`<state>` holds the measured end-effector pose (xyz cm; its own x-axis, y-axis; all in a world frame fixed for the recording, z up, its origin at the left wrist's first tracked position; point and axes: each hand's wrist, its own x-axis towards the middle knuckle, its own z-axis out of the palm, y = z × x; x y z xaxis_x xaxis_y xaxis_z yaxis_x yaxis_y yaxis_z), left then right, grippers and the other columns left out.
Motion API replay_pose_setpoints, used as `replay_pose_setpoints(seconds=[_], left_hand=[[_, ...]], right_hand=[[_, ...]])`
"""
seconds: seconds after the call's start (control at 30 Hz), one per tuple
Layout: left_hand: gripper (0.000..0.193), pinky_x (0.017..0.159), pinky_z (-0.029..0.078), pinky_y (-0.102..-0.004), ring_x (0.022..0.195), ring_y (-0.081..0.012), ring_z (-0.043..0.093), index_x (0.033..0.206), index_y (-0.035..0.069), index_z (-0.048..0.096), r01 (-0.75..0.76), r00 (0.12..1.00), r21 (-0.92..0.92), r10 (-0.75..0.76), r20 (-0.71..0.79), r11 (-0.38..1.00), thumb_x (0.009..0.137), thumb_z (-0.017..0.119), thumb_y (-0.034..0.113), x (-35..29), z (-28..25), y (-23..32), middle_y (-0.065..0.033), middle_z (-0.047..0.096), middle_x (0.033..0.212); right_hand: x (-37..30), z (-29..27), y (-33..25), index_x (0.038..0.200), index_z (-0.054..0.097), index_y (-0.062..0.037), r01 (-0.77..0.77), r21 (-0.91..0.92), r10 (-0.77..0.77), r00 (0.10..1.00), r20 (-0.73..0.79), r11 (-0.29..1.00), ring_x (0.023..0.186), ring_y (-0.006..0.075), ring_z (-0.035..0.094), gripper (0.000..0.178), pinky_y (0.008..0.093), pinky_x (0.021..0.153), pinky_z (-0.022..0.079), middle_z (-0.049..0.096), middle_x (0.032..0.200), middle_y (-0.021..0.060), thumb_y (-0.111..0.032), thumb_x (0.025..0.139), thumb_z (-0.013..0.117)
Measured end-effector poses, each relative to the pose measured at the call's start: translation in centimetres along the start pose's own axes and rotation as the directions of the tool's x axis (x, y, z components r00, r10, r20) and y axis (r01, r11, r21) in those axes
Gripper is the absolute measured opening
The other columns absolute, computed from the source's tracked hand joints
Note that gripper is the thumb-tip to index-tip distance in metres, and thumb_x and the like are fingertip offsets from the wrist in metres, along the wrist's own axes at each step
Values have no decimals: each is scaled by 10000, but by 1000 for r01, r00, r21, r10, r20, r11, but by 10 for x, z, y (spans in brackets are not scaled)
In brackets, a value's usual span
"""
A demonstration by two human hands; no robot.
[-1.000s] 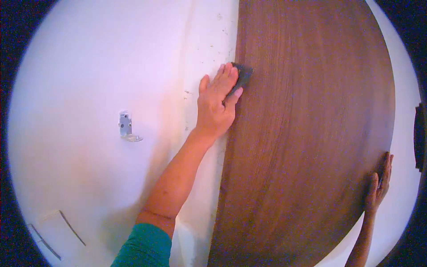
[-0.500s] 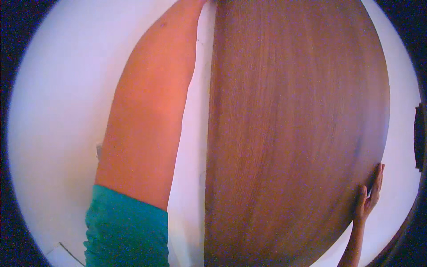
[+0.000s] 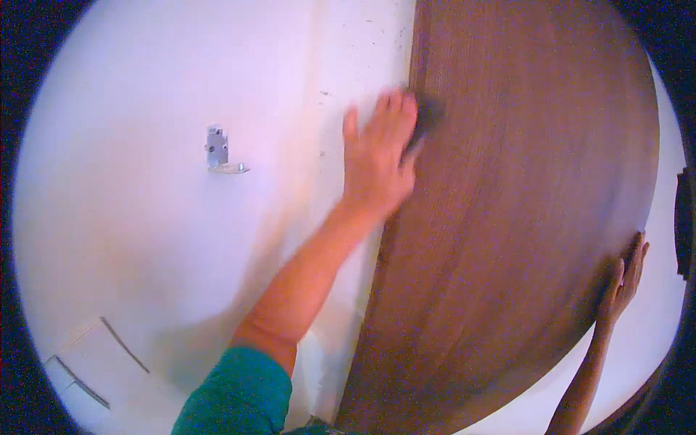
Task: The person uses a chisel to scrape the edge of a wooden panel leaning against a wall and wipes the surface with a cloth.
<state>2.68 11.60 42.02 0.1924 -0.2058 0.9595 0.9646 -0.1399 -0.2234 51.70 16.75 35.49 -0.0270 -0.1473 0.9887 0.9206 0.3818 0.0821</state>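
Observation:
A tall brown wood-grain panel (image 3: 507, 188) fills the middle and right, against a white wall. My left hand (image 3: 377, 156), below which a green sleeve shows, is at the panel's left edge with its back toward me. Its thumb and fingers are around a dark, blurred object (image 3: 429, 119) that I cannot make out, against the panel's face. One finger sticks out to the left. At the panel's right edge rests my right hand (image 3: 627, 279), fingers straight along the edge and thumb apart on the face.
A small metal L-shaped bracket (image 3: 217, 148) is fixed to the wall left of the panel. Dark scuff marks dot a pale strip (image 3: 355, 51) beside the panel. White wall plates (image 3: 90, 362) show at the lower left, and a dark thing (image 3: 683, 225) at the far right.
My left hand has come down into view from beyond the top, the arm now bent, uncovering the bracket. The panel appears tilted, and my right hand sits slightly higher in the picture.

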Motion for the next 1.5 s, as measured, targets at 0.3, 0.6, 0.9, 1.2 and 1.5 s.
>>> replay_pose_setpoints(seconds=[0.3,0.6,0.9,1.2,1.5], left_hand=[[596,1176,112,-586,1435,-325,378,1439,20,463,154,969,-105,-130,211,982,886,636,157,-100,-64,45,-192,427,1517],[481,1161,252,-553,1398,-305,408,1438,31,464,65,998,-33,-65,24,997,1031,405,279,186,-8,-4,-145,474,1487],[563,1150,149,-608,1410,-315,415,1417,36,498,181,976,-113,-165,140,977,896,634,197,-54,-37,26,-182,455,1500],[606,1139,186,-623,1343,-404,486,1295,-37,593,388,879,-249,-275,390,887,994,380,444,-266,-190,86,-244,542,1398],[476,1119,260,-617,1304,-415,515,1343,-20,517,490,815,-73,-427,392,869,977,432,271,-332,-214,57,-259,559,1362]], right_hand=[[27,0,10,1512,310,16,-81,-154,83,996,10,985,1480,387,227,640,458,1201,206,311,1570,221,-411,1045,408],[102,26,33,1524,306,-12,-236,-223,224,971,-79,946,1498,354,186,781,423,1214,175,299,1585,189,-587,1003,392],[117,20,-145,1538,331,-127,378,-189,-359,925,126,907,1506,310,195,727,510,1205,162,307,1600,110,-457,937,572],[149,43,-302,1484,405,-86,808,341,-871,393,295,481,1495,276,235,772,515,1225,112,310,1598,91,-549,883,545],[225,82,-319,1465,430,-105,915,230,-917,255,308,332,1477,298,275,683,516,1219,157,352,1573,103,-517,928,513]])
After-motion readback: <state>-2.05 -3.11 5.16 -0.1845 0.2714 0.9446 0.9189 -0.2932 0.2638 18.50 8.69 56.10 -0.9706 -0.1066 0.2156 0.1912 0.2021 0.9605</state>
